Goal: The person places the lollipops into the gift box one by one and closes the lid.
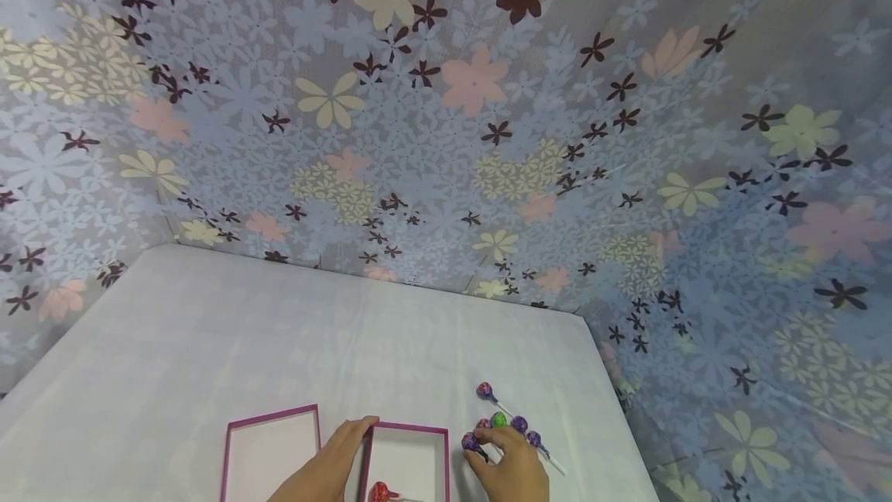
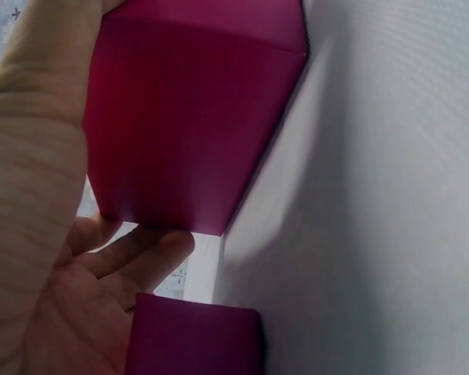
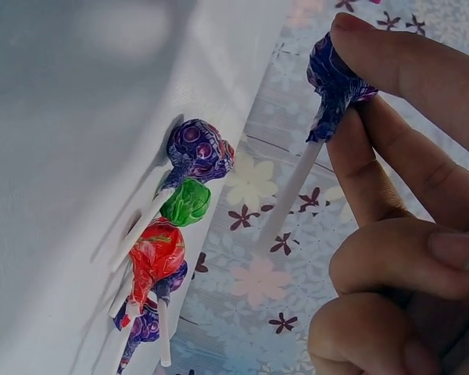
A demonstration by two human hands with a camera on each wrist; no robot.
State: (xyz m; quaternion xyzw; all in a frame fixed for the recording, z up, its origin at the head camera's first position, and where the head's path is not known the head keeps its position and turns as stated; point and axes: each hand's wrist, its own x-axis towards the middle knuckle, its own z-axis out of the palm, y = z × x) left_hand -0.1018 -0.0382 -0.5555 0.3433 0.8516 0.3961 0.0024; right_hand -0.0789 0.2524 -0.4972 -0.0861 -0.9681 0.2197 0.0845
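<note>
My right hand (image 1: 517,467) pinches a purple-wrapped lollipop (image 3: 328,72) by its candy head, between thumb and fingers. Its white stick points down in the right wrist view. My left hand (image 1: 329,462) grips a magenta-rimmed white box (image 1: 447,462) at its upper left corner; in the left wrist view the fingers bend round the magenta outer wall (image 2: 187,133). Inside that box lies a red lollipop (image 1: 379,492). Around the right hand lie several more lollipops, among them a green one (image 3: 187,203), a red one (image 3: 156,254) and a purple one (image 3: 197,148).
A second magenta-rimmed box (image 1: 272,414) stands to the left of the left hand. One lollipop (image 1: 485,390) lies farther back than the others. The white table (image 1: 313,339) ends at a flowered cloth (image 1: 418,138) behind and on the sides.
</note>
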